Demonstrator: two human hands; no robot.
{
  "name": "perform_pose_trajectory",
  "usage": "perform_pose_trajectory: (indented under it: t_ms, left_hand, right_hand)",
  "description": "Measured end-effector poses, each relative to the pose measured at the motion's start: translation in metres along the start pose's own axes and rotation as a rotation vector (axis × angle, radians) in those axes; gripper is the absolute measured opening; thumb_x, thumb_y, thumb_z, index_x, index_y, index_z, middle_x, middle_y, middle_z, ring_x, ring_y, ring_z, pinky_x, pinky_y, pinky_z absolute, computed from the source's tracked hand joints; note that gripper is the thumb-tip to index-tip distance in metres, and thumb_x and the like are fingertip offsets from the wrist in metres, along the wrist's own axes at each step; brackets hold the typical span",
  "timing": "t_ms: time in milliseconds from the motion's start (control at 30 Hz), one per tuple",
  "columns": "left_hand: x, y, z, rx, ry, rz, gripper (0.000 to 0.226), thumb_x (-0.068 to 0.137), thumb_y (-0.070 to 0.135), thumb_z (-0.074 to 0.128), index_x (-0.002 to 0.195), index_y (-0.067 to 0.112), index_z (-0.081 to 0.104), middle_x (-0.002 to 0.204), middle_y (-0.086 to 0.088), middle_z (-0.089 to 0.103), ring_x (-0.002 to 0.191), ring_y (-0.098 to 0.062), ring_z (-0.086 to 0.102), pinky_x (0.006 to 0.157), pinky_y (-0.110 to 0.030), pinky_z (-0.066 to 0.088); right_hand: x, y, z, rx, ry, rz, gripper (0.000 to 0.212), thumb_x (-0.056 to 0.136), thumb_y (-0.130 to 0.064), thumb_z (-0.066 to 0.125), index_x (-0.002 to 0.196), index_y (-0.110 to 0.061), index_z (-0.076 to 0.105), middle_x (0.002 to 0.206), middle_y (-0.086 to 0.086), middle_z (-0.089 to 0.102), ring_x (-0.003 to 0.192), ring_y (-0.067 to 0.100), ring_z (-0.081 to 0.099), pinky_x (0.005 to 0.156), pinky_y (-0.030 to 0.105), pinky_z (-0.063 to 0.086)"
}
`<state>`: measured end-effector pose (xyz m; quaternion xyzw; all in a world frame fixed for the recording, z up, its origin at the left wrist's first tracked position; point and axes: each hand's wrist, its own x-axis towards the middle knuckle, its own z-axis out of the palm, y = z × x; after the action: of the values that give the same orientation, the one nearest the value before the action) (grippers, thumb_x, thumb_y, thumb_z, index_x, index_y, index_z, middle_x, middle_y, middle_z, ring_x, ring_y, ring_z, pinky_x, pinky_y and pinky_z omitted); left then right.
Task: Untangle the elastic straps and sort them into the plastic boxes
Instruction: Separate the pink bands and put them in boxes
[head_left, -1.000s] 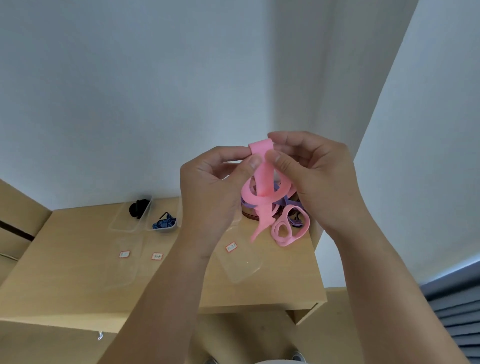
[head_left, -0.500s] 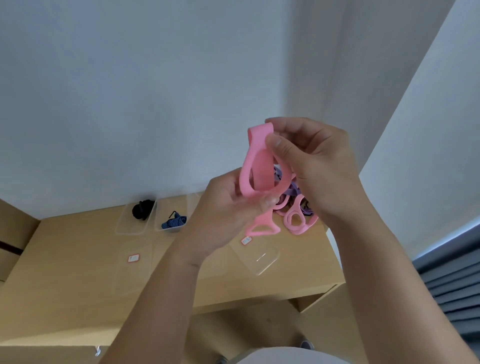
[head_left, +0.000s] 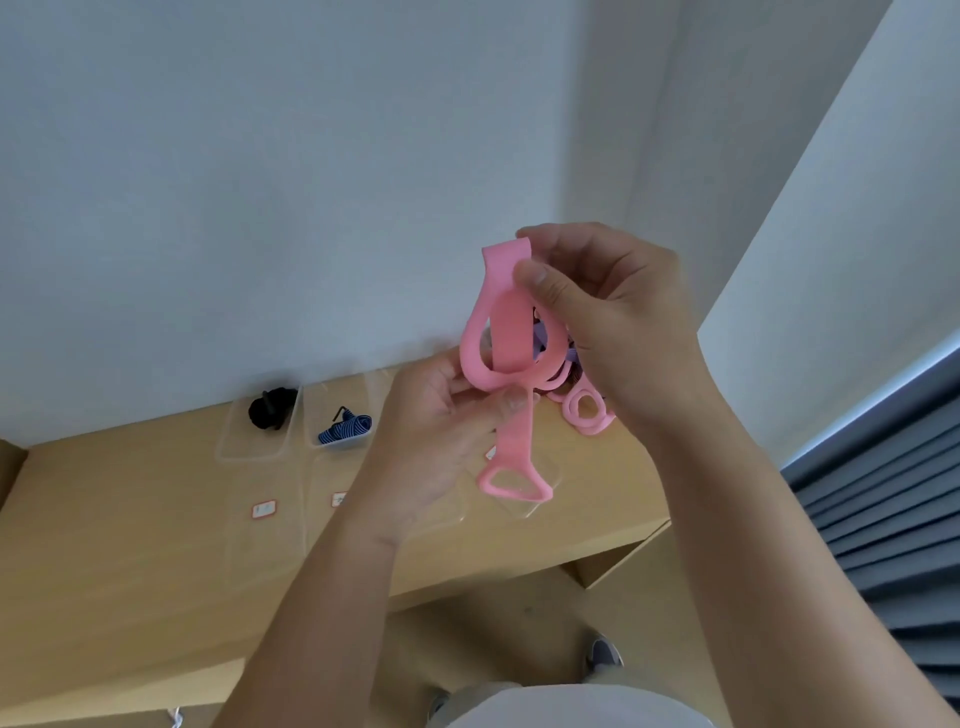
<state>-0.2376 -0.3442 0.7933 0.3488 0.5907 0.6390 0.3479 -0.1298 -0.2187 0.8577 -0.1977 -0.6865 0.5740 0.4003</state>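
Observation:
I hold a pink elastic strap (head_left: 511, 332) up in the air above the wooden table (head_left: 130, 545). My right hand (head_left: 608, 322) pinches its folded top between thumb and fingers. My left hand (head_left: 441, 431) pinches the strap lower down, where its loop crosses. The strap's handle end (head_left: 514, 483) hangs free below. Behind my hands a pile of pink and purple straps (head_left: 584, 410) lies on the table, partly hidden. A clear plastic box (head_left: 260, 431) holds a black strap (head_left: 272, 408). The box beside it (head_left: 340, 441) holds a blue striped strap (head_left: 345, 428).
More clear boxes with small red-edged labels (head_left: 264, 509) lie on the table nearer to me, one (head_left: 519, 501) under the hanging handle. A white wall rises behind the table. Grey slats (head_left: 883, 519) stand at the right. The table's front edge runs below my forearms.
My left hand has slid down from the strap's top to its lower crossing. The loop has opened wider and the handle end hangs lower. The view has shifted a little.

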Motion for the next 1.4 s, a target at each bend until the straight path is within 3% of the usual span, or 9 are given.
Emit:
perform_pose_trajectory:
  t_ms: [200,433,600,733,833,933,1033,1267,1400]
  left_hand:
    - [-0.014,-0.005,-0.019,-0.031,-0.001,0.004,0.024,0.084,0.014,0.078,0.107,0.018,0.076,0.108,-0.005,0.078,0.105,-0.028,0.074,0.092,-0.048,0.060]
    - [-0.028,-0.011,-0.034,-0.031,0.008,0.027,0.026,0.079,0.012,0.079,0.104,0.018,0.076,0.104,-0.003,0.079,0.101,-0.026,0.075,0.086,-0.041,0.061]
    - [-0.037,-0.013,-0.035,-0.093,0.054,0.015,0.021,0.087,0.008,0.075,0.107,0.015,0.075,0.104,-0.004,0.079,0.097,-0.023,0.076,0.075,-0.033,0.061]
    - [-0.044,-0.015,-0.032,-0.081,0.095,-0.050,0.024,0.087,0.029,0.075,0.107,0.016,0.077,0.100,-0.004,0.080,0.096,-0.022,0.076,0.082,-0.039,0.061]
    - [-0.046,-0.014,-0.030,-0.062,0.156,-0.084,0.033,0.083,0.050,0.076,0.100,0.022,0.081,0.095,-0.002,0.080,0.088,-0.016,0.076,0.069,-0.028,0.059]
    - [-0.044,-0.015,-0.031,0.075,0.253,-0.054,0.019,0.086,0.057,0.070,0.083,0.042,0.081,0.085,0.007,0.079,0.077,-0.011,0.072,0.072,-0.034,0.058]
    - [-0.042,-0.014,-0.031,0.000,0.264,-0.097,0.025,0.084,0.054,0.072,0.083,0.032,0.083,0.085,-0.004,0.078,0.083,-0.025,0.073,0.071,-0.043,0.063]
    - [-0.017,-0.004,-0.020,-0.244,0.194,-0.279,0.025,0.096,0.035,0.069,0.099,0.012,0.080,0.102,-0.014,0.078,0.083,-0.028,0.073,0.075,-0.046,0.062]
    - [0.014,0.002,-0.005,-0.384,0.126,-0.368,0.023,0.096,0.021,0.068,0.110,0.005,0.076,0.114,-0.022,0.074,0.092,-0.035,0.071,0.079,-0.044,0.056]
  right_hand:
    - [-0.013,-0.005,0.019,-0.041,-0.024,-0.022,0.018,0.092,-0.006,0.070,0.104,-0.019,0.075,0.098,0.005,0.077,0.093,0.025,0.073,0.088,0.046,0.059]
    - [-0.028,-0.010,0.040,-0.044,-0.045,-0.023,0.019,0.090,-0.006,0.072,0.103,-0.020,0.075,0.097,0.001,0.078,0.089,0.018,0.074,0.083,0.033,0.060]
    - [-0.036,-0.011,0.049,-0.014,-0.028,-0.032,0.017,0.091,-0.005,0.070,0.104,-0.014,0.075,0.097,0.007,0.077,0.091,0.029,0.072,0.082,0.038,0.059]
    - [-0.041,-0.015,0.056,0.010,-0.030,-0.058,0.016,0.091,-0.003,0.069,0.101,-0.014,0.074,0.093,0.001,0.076,0.087,0.021,0.071,0.081,0.037,0.057]
    - [-0.041,-0.019,0.058,0.001,-0.055,-0.075,0.017,0.090,-0.003,0.070,0.096,-0.018,0.074,0.090,-0.003,0.076,0.084,0.018,0.070,0.081,0.040,0.057]
    - [-0.040,-0.020,0.057,-0.052,-0.081,-0.099,0.018,0.089,-0.005,0.070,0.093,-0.022,0.072,0.093,-0.007,0.075,0.088,0.025,0.069,0.083,0.049,0.057]
    - [-0.036,-0.019,0.052,-0.118,-0.128,-0.130,0.018,0.090,-0.007,0.070,0.095,-0.024,0.071,0.092,-0.008,0.074,0.087,0.035,0.065,0.077,0.052,0.054]
    - [-0.024,-0.010,0.030,-0.206,-0.168,-0.151,0.035,0.094,-0.003,0.066,0.105,-0.036,0.071,0.082,-0.022,0.069,0.070,0.008,0.061,0.065,0.018,0.052]
    - [-0.016,-0.002,0.003,-0.247,-0.168,-0.103,0.030,0.094,-0.002,0.066,0.097,-0.031,0.073,0.082,-0.012,0.071,0.068,0.011,0.066,0.057,0.009,0.047]
